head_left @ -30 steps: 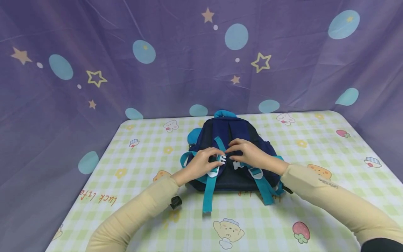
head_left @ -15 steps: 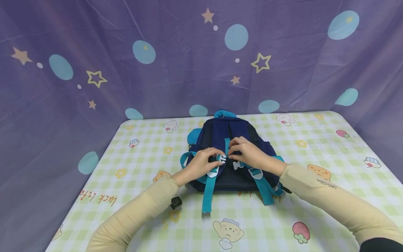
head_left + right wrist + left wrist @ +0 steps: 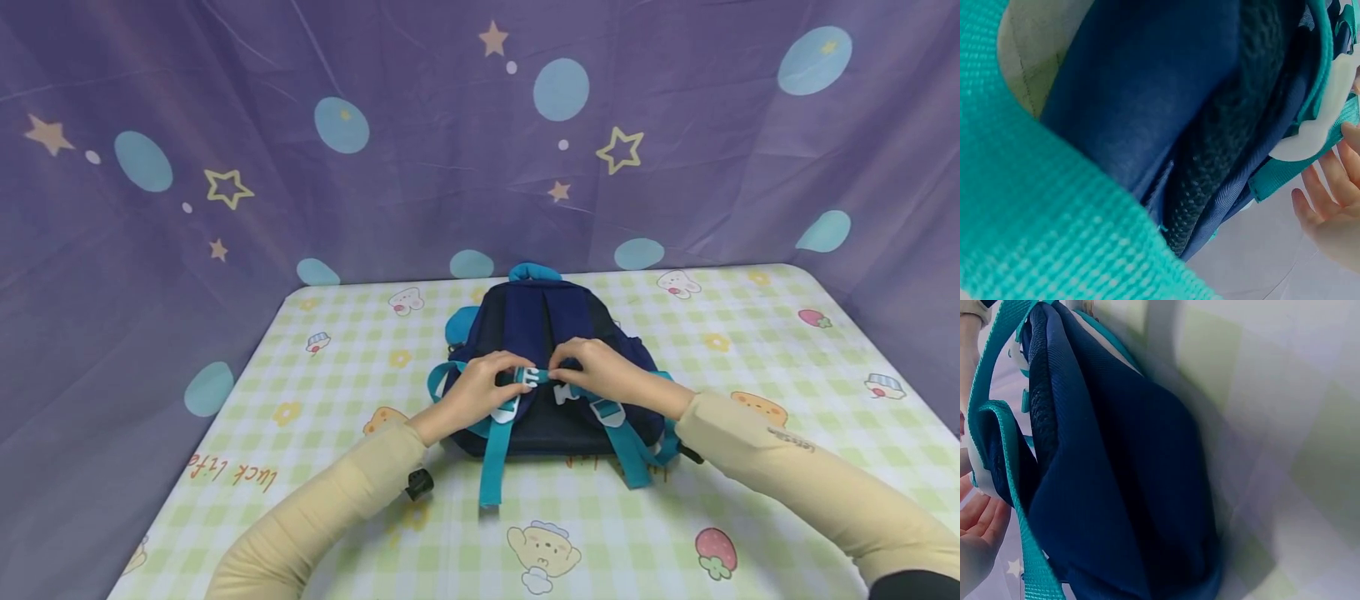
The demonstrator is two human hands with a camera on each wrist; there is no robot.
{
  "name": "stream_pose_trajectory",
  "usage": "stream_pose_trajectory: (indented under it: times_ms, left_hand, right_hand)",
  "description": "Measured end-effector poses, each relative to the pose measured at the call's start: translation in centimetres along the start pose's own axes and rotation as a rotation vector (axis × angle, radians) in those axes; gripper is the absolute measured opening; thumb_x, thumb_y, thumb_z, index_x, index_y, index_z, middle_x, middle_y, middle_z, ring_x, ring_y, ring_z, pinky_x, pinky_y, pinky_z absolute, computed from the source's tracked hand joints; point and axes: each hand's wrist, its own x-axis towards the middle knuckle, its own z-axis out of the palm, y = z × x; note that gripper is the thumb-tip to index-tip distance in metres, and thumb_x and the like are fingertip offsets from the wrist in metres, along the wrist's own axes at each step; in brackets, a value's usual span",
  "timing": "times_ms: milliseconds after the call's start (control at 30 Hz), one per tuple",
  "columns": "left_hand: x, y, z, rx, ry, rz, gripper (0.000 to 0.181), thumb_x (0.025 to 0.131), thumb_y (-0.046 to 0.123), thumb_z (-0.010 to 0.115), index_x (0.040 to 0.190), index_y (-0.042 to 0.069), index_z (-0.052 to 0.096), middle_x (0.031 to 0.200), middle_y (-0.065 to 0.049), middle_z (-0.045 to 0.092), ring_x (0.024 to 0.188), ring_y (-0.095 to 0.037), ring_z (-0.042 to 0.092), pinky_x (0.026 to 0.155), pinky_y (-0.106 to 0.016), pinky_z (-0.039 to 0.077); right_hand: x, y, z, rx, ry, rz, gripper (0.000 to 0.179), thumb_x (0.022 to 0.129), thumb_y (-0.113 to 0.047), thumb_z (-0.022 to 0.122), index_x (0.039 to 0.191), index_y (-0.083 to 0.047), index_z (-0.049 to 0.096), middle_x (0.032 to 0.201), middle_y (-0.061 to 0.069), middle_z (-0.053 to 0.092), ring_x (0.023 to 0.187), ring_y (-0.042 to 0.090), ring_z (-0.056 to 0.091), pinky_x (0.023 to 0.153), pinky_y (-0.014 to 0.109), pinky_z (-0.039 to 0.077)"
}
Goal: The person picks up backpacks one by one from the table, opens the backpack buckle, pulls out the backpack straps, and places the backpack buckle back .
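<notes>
A dark blue backpack [image 3: 528,433] with teal straps lies on the table, its strap side up. My left hand [image 3: 480,390] holds a white buckle piece [image 3: 529,377] between thumb and fingers over the backpack's middle. To its right, my right hand [image 3: 600,367] pinches a short teal strap [image 3: 543,377] that runs out of that buckle piece. A second white buckle piece [image 3: 564,395] hangs just below my right fingers. In the right wrist view the right hand [image 3: 1335,206] is at a teal webbing strap [image 3: 1285,176]. The left wrist view shows the left hand [image 3: 982,540] only partly, beyond the bag.
Two loose strap tails, the left one [image 3: 492,471] and the right one [image 3: 632,458], hang over the bag's near edge. A small black object [image 3: 419,483] is beside my left forearm. The table carries a green checked cloth [image 3: 360,533]; a purple curtain [image 3: 420,183] stands behind.
The short strap's loose end, which pointed up and away above the buckle, has swung down to the right. My right hand has moved slightly down and right; the left hand stays put.
</notes>
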Motion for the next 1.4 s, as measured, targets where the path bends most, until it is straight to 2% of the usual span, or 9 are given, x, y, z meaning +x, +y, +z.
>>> stream_pose_trajectory:
  times_ms: [100,367,500,700,833,1100,1400]
  left_hand:
    - [0.02,-0.02,0.01,0.0,0.01,0.007,0.026,0.088,0.006,0.072,0.113,-0.001,0.068,0.107,-0.013,0.068,0.094,-0.026,0.062,0.08,-0.028,0.053]
    - [0.05,-0.09,0.24,0.01,0.04,0.016,0.028,0.088,0.005,0.072,0.114,-0.002,0.069,0.107,-0.014,0.068,0.093,-0.026,0.064,0.079,-0.028,0.054]
    - [0.0,-0.12,0.37,0.009,0.055,-0.005,0.028,0.088,0.005,0.073,0.114,-0.001,0.068,0.105,-0.014,0.069,0.092,-0.026,0.066,0.077,-0.026,0.054]
    - [-0.06,-0.14,0.57,-0.042,0.075,-0.04,0.023,0.087,0.005,0.073,0.108,0.0,0.064,0.102,-0.014,0.07,0.092,-0.027,0.068,0.079,-0.027,0.055]
    - [-0.07,-0.26,0.69,-0.048,0.104,-0.017,0.023,0.086,0.004,0.074,0.106,-0.001,0.065,0.101,-0.014,0.07,0.091,-0.028,0.068,0.079,-0.025,0.055]
    - [-0.07,-0.72,0.92,-0.1,0.17,0.075,0.023,0.083,0.0,0.075,0.104,-0.006,0.068,0.101,-0.014,0.061,0.09,-0.028,0.067,0.084,-0.023,0.054]
    - [0.04,-0.75,0.96,-0.117,0.187,0.059,0.024,0.08,0.001,0.079,0.102,-0.005,0.07,0.096,-0.013,0.064,0.086,-0.027,0.068,0.08,-0.021,0.055]
  right_hand:
    - [-0.07,0.05,-0.18,0.048,-0.01,0.021,0.005,0.093,-0.005,0.066,0.094,-0.003,0.07,0.087,0.004,0.067,0.075,0.018,0.062,0.063,0.027,0.051]
    - [-0.15,0.26,-0.41,0.124,-0.013,0.06,0.007,0.094,-0.003,0.064,0.096,-0.001,0.07,0.089,0.004,0.068,0.08,0.017,0.065,0.068,0.028,0.053]
    - [-0.16,0.19,-0.56,0.148,-0.016,0.092,0.007,0.094,-0.003,0.064,0.096,-0.001,0.07,0.088,0.004,0.069,0.078,0.017,0.065,0.068,0.029,0.053]
    - [-0.1,0.36,-0.39,0.191,-0.006,0.125,0.009,0.094,-0.005,0.064,0.096,0.0,0.071,0.088,0.005,0.07,0.076,0.016,0.064,0.067,0.03,0.052]
    - [-0.06,0.57,-0.14,0.237,-0.004,0.141,0.01,0.095,-0.005,0.064,0.097,0.001,0.071,0.09,0.006,0.071,0.074,0.014,0.063,0.066,0.03,0.051]
    - [0.15,0.65,0.15,0.32,0.014,0.139,0.012,0.095,-0.003,0.062,0.098,0.004,0.071,0.09,0.009,0.071,0.075,0.018,0.065,0.066,0.028,0.052]
    - [0.38,0.34,0.28,0.356,0.013,0.142,0.013,0.096,-0.003,0.061,0.098,0.005,0.07,0.089,0.009,0.07,0.076,0.021,0.066,0.067,0.03,0.054]
